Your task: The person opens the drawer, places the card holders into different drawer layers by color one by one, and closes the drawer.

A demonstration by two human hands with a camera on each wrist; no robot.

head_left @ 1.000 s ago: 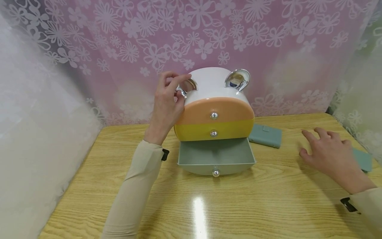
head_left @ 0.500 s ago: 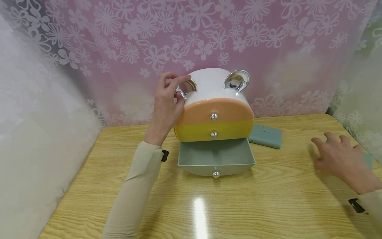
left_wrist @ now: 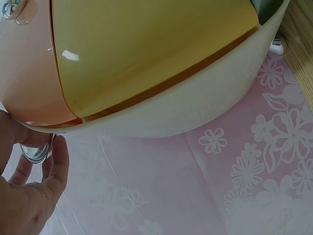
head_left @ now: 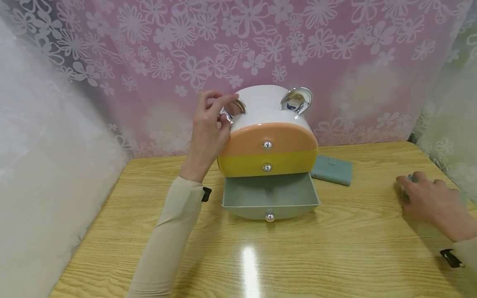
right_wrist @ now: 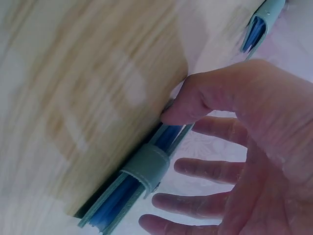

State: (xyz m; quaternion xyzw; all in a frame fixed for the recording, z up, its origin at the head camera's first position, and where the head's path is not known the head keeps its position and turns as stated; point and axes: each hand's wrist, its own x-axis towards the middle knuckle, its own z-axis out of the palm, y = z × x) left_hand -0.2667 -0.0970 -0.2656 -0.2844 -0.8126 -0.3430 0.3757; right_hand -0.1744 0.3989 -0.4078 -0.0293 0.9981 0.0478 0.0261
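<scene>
My left hand [head_left: 208, 134] pinches the silver ear [head_left: 242, 105] on the left of a small drawer cabinet [head_left: 262, 101]. The cabinet has a white shell, with orange and yellow drawers pushed in. Its bottom green drawer [head_left: 246, 212] is pulled out, and nothing shows inside. At the right, my right hand [head_left: 434, 203] reaches over a teal card holder [right_wrist: 146, 166], mostly hidden beneath it in the head view. In the right wrist view, the thumb is at the holder's near edge; the other fingers extend, spread, along its far side. Blue sleeves show between its covers, under a strap.
Another teal card holder [head_left: 331, 170] lies just right of the cabinet. A second silver ear [head_left: 297, 100] stands on the cabinet's right. Flowered pink cloth [head_left: 167, 62] hangs behind the wooden table [head_left: 320, 256], with pale cloth at both sides.
My right hand has moved to the right and down over the teal card holder at the right. My left hand keeps its hold on the silver ear.
</scene>
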